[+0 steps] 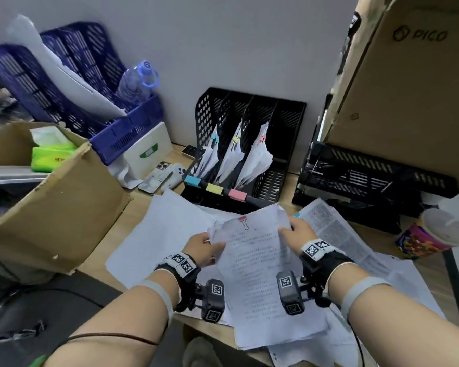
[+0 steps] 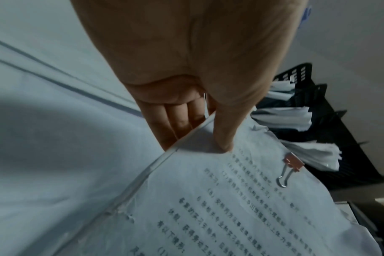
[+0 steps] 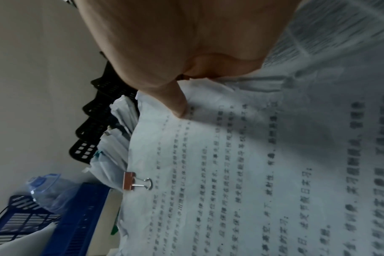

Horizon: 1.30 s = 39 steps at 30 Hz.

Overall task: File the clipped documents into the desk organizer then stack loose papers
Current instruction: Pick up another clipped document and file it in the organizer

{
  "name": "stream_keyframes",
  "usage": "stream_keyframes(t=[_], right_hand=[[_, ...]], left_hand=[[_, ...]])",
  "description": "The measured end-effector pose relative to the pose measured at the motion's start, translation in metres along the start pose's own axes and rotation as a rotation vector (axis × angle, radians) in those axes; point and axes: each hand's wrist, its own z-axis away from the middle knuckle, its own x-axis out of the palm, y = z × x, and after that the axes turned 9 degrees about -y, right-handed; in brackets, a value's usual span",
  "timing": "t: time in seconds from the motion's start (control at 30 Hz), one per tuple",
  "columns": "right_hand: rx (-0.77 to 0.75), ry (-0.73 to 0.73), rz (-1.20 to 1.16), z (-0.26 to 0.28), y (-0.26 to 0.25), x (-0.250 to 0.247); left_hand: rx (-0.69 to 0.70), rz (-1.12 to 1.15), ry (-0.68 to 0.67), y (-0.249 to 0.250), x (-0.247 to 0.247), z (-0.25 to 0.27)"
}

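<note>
Loose papers (image 1: 154, 234) cover the bench (image 1: 285, 181) before a black organizer (image 1: 284, 144). Left hand (image 1: 206, 251) and right hand (image 1: 301, 231) each pinch the pink-clipped document (image 1: 260, 266), thumbs on top.

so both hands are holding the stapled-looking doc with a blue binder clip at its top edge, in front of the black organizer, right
Not quite: the binder clip is pink, not blue, as the head view and both wrist views show. The rest holds: the left hand and right hand both hold the document in front of the black organizer.
</note>
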Motion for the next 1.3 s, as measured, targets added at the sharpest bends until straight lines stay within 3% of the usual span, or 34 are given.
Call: stream_keyframes(t=[0.27,0.43,0.5,0.6,0.63,0.73,0.8,0.97,1.03,1.07,1.13,1.2,1.3], right_hand=[[-0.049,-0.001,-0.003,-0.024,-0.052,0.027],[-0.007,0.052,-0.025,-0.035,-0.068,0.034],[0.067,0.125,-0.039,-0.036,-0.073,0.035],[0.177,0.329,0.117,-0.029,-0.078,0.032],[0.194,0.267,0.148,-0.026,-0.082,0.031],[0.274,-0.191,-0.054,-0.007,-0.098,0.036],[0.303,-0.274,-0.24,-0.001,-0.106,0.037],[0.348,0.089,-0.504,-0.004,-0.118,0.018],[0.352,0.141,-0.297,-0.003,-0.117,0.0],[0.379,0.218,-0.21,-0.001,-0.116,-0.009],[0.414,0.19,-0.017,0.012,-0.122,-0.027],[0.396,0.199,0.025,0.019,-0.125,-0.042],[0.385,0.223,-0.112,0.023,-0.137,-0.055]], left_hand=[[0.001,-0.036,0.067,0.014,-0.052,0.007],[-0.024,-0.079,-0.028,0.022,-0.063,0.005],[-0.008,-0.142,-0.059,0.032,-0.063,0.004],[0.08,-0.307,-0.058,0.052,-0.058,-0.003],[0.119,-0.35,-0.058,0.06,-0.054,-0.006],[0.257,-0.422,-0.147,0.087,-0.034,-0.013],[0.348,-0.436,-0.247,0.101,-0.017,-0.016],[0.487,-0.502,-0.454,0.122,0.015,-0.03],[0.478,-0.472,-0.549,0.13,0.025,-0.037],[0.464,-0.471,-0.551,0.135,0.029,-0.041],[0.458,-0.531,-0.484,0.144,0.035,-0.054],[0.432,-0.771,-0.357,0.149,0.035,-0.075],[0.249,-1.212,-0.187,0.152,0.026,-0.092]])
